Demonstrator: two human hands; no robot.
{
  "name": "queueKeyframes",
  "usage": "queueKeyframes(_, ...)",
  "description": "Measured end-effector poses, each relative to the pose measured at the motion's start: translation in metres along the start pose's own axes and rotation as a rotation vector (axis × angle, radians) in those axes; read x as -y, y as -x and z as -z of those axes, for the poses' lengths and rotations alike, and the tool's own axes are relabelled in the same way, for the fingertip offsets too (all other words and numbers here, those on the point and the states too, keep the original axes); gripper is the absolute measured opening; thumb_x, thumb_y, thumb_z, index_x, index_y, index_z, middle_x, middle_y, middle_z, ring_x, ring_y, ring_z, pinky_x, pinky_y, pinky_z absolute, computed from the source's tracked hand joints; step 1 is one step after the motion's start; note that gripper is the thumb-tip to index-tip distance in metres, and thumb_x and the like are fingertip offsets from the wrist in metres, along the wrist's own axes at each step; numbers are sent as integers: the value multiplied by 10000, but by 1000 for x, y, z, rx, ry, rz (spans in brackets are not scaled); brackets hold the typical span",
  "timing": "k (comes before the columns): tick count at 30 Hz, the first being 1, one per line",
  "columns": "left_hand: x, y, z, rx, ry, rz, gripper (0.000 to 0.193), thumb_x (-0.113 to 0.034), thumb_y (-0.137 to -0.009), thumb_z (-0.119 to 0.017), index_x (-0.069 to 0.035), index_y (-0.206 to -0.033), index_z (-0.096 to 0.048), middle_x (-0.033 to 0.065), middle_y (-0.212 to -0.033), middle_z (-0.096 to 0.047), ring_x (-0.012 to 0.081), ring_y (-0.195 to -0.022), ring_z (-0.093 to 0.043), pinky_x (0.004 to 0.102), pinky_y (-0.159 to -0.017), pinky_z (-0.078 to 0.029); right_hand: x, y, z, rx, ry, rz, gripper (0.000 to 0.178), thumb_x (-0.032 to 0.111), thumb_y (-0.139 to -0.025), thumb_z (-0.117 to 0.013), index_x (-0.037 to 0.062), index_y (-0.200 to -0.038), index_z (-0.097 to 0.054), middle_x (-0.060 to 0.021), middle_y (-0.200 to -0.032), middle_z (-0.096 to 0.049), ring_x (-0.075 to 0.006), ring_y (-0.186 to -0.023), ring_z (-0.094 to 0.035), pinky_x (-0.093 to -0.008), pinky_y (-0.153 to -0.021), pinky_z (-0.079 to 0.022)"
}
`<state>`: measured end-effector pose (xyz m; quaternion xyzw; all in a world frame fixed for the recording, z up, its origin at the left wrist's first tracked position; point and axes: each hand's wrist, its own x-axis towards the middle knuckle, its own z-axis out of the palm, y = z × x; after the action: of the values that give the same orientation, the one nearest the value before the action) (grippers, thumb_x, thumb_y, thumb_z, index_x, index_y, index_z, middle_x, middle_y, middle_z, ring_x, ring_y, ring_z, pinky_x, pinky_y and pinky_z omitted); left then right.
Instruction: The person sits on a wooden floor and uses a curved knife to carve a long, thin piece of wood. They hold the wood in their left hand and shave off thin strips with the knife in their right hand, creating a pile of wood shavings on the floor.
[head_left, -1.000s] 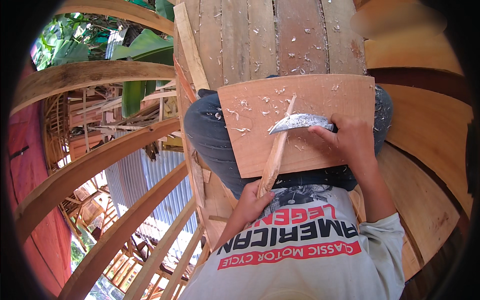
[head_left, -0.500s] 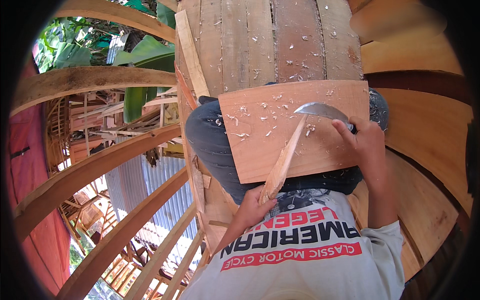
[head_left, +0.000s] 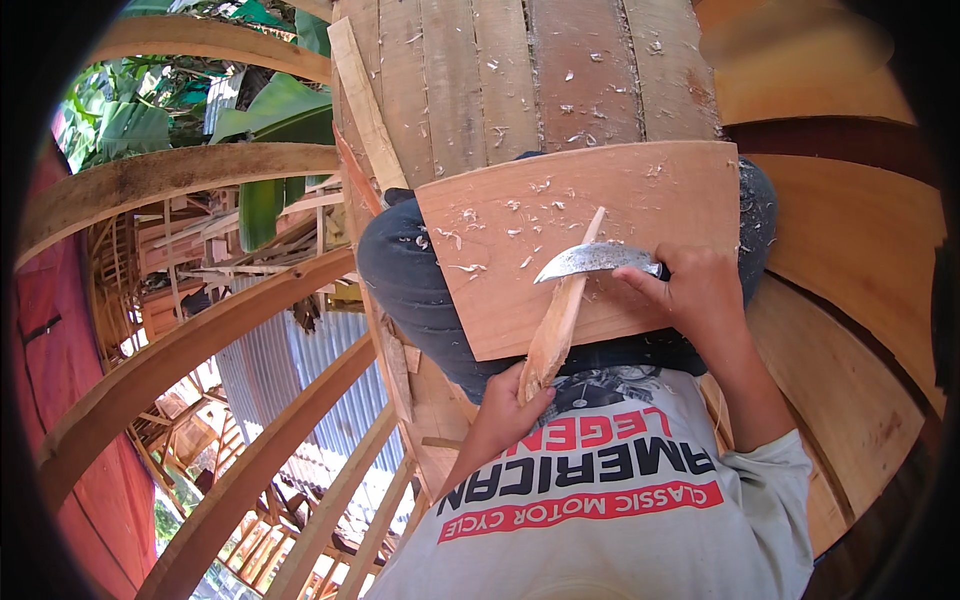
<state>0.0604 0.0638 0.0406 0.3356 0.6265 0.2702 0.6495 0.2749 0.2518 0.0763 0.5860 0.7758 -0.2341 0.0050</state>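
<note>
Curved metal knife [head_left: 590,259] — tapered wood [head_left: 551,342]

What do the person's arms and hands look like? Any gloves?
The left hand and right hand are bare, with no gloves, rings or watch showing. So are the left forearm and right forearm. The right sleeve is short, loose and off-white, part of a T-shirt with black and red lettering.

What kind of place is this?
It looks like a wooden porch or platform, partly open to the outdoors: there are floor planks, wooden bars along one side, and green leaves beyond them.
</note>
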Motion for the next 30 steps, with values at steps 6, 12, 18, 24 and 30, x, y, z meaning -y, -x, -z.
queueKeyframes(6, 4, -2, 0, -13, -19, -3, 317, -131, -822, -656, 45, -1079, -600, 141, -849, -673, 150, -781, -621, 307, -729, -489, -3, -13, 4, -61, 36, -89, 682, 680, -780, -597, 10, -709, -704, -189, -599, -616, -357, -579, -637, -417, -537, -498)
queueKeyframes(12, 0, -3, 3, -4, -76, 6, 326, -136, -803, -677, 45, -1066, -611, 148, -857, -677, 144, -800, -629, 306, -741, -492, -42, -37, 38, -152, 13, -340, 644, 623, -819, -601, -9, -731, -693, -215, -634, -620, -391, -635, -634, -433, -605, -511)
queueKeyframes(18, 3, -1, 11, 114, 63, 99, 328, -117, -808, -648, 49, -1085, -594, 88, -843, -638, 113, -792, -555, 290, -743, -464, 2, 13, 17, 48, -116, -22, 578, 552, -795, -663, -16, -685, -663, -207, -608, -598, -378, -605, -626, -426, -564, -488)
queueKeyframes(24, 3, -4, 19, 203, 77, 139, 336, -161, -830, -617, 56, -1085, -583, 58, -840, -603, 104, -814, -517, 280, -755, -444, 11, 9, 5, 99, -81, 9, 563, 575, -744, -695, 17, -674, -668, -179, -597, -598, -348, -565, -618, -409, -516, -469)
queueKeyframes(30, 0, -4, 18, 210, 146, 143, 351, -194, -845, -606, 57, -1088, -573, 44, -854, -598, 103, -820, -508, 278, -764, -440, 1, -9, -2, -44, 21, 54, 631, 665, -721, -657, 44, -610, -657, -157, -541, -581, -329, -514, -610, -408, -483, -462)
